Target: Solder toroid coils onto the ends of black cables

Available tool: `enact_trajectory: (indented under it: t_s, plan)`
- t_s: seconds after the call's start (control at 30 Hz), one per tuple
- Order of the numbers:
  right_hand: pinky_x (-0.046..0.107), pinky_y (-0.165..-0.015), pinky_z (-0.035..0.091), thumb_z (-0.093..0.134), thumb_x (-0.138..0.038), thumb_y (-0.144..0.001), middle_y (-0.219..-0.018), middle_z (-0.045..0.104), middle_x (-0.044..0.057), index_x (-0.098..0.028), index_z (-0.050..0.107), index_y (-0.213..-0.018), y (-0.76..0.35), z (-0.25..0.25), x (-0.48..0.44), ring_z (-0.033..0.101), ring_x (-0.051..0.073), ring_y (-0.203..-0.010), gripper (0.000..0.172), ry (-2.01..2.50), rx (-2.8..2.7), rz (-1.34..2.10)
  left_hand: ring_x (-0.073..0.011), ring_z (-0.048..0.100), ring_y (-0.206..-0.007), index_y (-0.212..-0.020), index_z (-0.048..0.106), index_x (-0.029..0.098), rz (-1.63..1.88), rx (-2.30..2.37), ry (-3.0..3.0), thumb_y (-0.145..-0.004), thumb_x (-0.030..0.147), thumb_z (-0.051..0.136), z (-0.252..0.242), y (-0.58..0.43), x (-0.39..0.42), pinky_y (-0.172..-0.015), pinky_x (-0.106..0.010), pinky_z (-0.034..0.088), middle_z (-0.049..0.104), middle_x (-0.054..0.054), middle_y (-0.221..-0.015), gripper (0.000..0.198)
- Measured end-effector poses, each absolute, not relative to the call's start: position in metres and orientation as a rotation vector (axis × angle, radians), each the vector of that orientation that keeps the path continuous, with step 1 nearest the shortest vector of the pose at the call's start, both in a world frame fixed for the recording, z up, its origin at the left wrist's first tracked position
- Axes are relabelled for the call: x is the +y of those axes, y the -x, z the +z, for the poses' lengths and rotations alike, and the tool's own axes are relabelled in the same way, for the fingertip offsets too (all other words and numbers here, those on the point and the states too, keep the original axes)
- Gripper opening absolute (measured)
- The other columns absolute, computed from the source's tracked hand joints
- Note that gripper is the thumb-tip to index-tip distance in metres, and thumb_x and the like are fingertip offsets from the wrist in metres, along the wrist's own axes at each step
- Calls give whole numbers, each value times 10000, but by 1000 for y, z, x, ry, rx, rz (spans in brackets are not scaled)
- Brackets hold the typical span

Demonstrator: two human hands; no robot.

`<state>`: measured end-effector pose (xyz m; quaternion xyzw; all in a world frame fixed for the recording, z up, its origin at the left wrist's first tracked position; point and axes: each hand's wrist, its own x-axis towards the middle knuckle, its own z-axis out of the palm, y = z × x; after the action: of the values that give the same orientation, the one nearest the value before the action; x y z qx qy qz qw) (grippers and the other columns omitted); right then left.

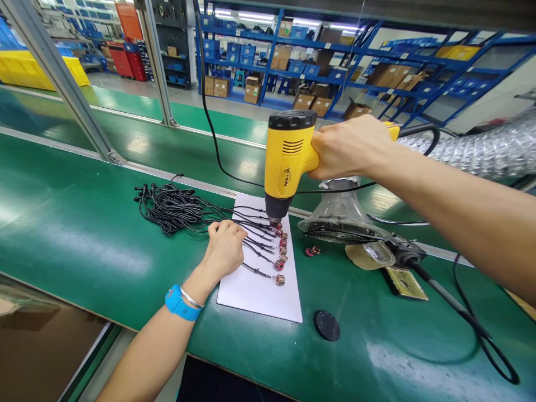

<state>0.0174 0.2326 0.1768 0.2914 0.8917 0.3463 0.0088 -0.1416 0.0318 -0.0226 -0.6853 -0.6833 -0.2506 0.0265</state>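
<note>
My right hand (352, 148) grips the yellow heat gun (288, 151) by its handle, with the nozzle pointing down at the wire ends. My left hand (224, 248) presses on several black cables (251, 234) that are fanned across a white paper sheet (251, 296). Each cable ends in a small copper-and-red sleeved part (280, 263). The nozzle hangs just above the topmost of these parts. The rest of the cables gather in a tangled black bundle (171, 209) on the bench, left of the sheet.
The green workbench (84, 234) runs across the view. To the right stand a clear fume hood (341, 215) with a silver flexible duct (473, 151) and a black tool on a cord (419, 268). A black round pad (326, 325) lies nearby. Blue shelving (293, 61) with cartons stands behind.
</note>
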Motion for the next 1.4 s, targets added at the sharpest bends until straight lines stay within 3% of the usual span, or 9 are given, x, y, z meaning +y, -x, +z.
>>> enact_trajectory:
  t_s: [0.33,1.4]
  plan:
    - [263,-483,197,557,-512,-662,-676,627,48,-188,575,-844,-11,172,233,517,169,-518,373,-899,2794,1053,-238,501,-1064,-977,665,213,-803,-2122,2090,-848,46,448,-19,145,30,-911,-471,247,686,-55,-1033,303]
    - [277,-508,299,558,-486,-659,-720,651,81,-167,592,-840,4,177,243,568,208,-567,368,-910,2757,1039,-242,497,-1080,-980,669,221,-859,-2128,2071,-849,65,462,-20,151,31,-922,-469,244,688,-57,-1039,291]
